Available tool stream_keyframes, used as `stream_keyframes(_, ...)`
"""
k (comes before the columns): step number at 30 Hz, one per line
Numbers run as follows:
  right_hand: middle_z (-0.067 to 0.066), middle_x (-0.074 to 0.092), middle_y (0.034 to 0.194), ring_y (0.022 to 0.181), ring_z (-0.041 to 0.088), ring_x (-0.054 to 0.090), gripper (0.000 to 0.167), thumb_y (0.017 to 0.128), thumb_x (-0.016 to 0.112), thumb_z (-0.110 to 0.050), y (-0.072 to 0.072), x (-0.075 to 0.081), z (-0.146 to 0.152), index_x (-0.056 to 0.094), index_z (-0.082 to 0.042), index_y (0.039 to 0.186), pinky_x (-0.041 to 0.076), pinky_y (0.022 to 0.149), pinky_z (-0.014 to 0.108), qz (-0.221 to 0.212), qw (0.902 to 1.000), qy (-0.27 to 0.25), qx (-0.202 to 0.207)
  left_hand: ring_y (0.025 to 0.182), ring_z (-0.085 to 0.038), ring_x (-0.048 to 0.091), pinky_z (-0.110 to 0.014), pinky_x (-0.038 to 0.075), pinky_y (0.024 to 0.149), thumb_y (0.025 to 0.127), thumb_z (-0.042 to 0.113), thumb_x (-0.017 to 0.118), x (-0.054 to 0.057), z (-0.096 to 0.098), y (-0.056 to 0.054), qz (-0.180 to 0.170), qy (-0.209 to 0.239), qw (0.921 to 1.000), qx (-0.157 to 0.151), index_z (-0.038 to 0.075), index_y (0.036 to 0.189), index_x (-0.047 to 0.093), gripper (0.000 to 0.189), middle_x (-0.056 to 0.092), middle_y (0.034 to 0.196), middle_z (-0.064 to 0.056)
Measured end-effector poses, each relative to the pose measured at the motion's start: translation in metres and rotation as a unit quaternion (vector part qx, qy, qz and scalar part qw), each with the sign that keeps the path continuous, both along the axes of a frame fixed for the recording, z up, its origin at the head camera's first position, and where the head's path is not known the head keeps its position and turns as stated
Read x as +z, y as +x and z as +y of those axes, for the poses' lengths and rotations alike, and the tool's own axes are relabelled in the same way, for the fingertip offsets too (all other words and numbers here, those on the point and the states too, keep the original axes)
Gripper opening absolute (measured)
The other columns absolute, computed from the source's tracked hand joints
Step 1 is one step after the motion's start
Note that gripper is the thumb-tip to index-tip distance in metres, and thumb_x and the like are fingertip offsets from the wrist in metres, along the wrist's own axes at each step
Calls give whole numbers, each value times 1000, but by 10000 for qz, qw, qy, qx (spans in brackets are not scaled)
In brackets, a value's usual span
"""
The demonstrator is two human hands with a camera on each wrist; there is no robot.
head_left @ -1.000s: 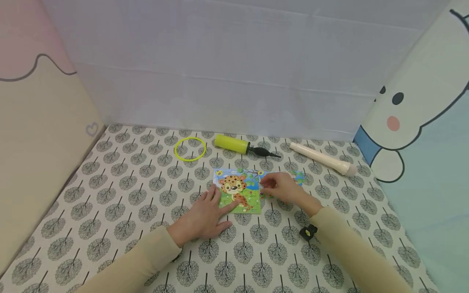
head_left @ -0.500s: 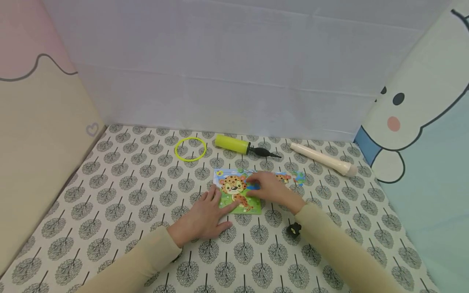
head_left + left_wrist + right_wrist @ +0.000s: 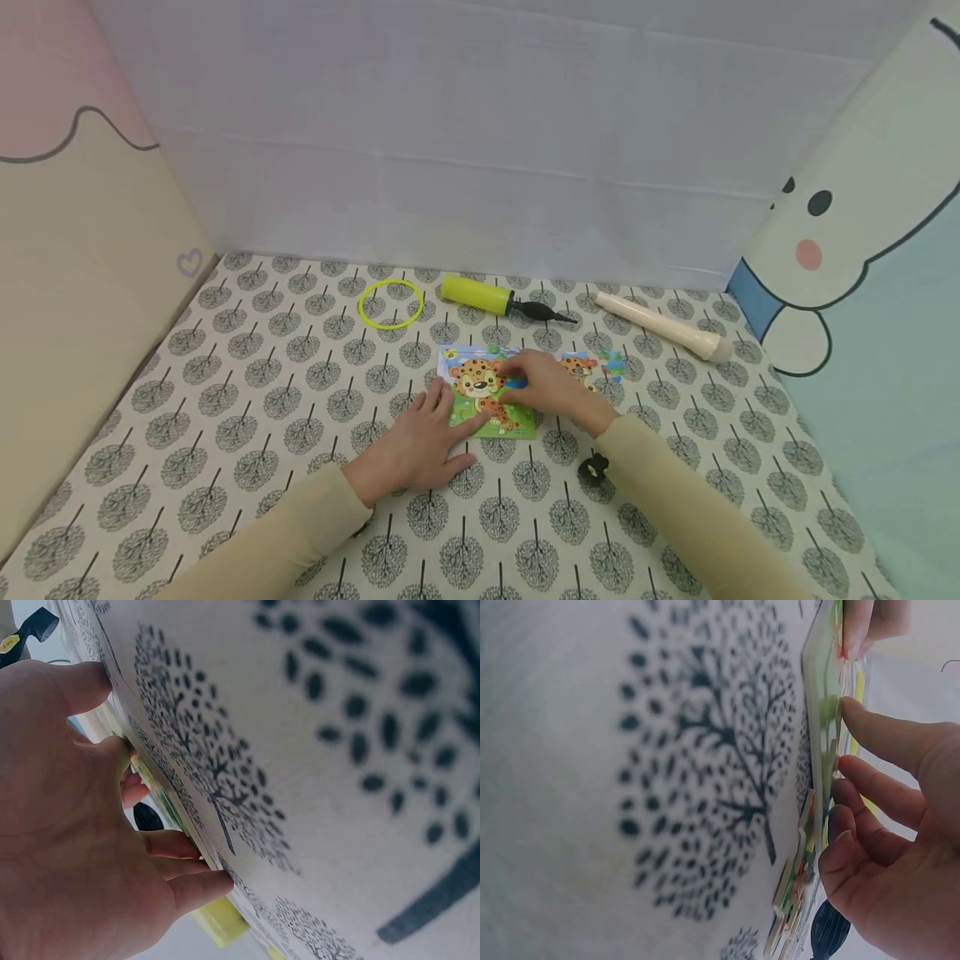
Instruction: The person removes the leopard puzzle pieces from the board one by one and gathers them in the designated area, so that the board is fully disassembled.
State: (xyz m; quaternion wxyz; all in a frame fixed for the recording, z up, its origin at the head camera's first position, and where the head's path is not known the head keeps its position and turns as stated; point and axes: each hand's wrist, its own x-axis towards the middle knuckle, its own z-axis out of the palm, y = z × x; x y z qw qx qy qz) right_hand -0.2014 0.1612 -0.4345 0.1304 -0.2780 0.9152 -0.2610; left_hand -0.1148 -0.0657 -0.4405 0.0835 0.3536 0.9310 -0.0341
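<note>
A puzzle board [image 3: 465, 383] with a cartoon leopard on green grass lies flat in the middle of the table. My left hand [image 3: 420, 442] rests spread at its lower left, index finger on the picture and thumb on the cloth. Over the board's right side, my right hand [image 3: 551, 385] pinches a small puzzle piece [image 3: 834, 748] between thumb and index finger, close against the surface. Most of that piece is hidden by the fingers. Loose puzzle pieces [image 3: 611, 365] with leopard and leaf prints lie just right of the board, partly behind the right hand.
Behind the board lie a yellow-green ring [image 3: 391, 327], a yellow hand pump [image 3: 476, 295] with a black nozzle [image 3: 536, 311], and a cream-coloured tube [image 3: 660, 325]. A tree-print cloth [image 3: 262, 400] covers the table. Fabric walls [image 3: 480, 167] enclose its back and sides.
My right hand has moved left from the loose pieces onto the board's right side, uncovering more of the pieces. My left hand has stayed in place.
</note>
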Motion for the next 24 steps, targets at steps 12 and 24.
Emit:
stream_keyframes(12,-2,62,96,88,14,58,36,75,83,-24,-7,-1,-4,65,-9,102,48,80,29,-453,9988,99,-185,133,-52,20,-54,31,104,96,60,34,-1,0,0,74,87,9999,-46,35,153,18,64,25,142,-37)
stream_keyframes(24,-6,61,88,81,10,58,20,84,74,-15,-7,-1,2,63,-12,100,49,74,28,-427,9983,-343,-204,134,-52,20,-55,30,104,96,60,34,1,0,1,69,23,10000,-22,35,153,17,65,25,143,-37)
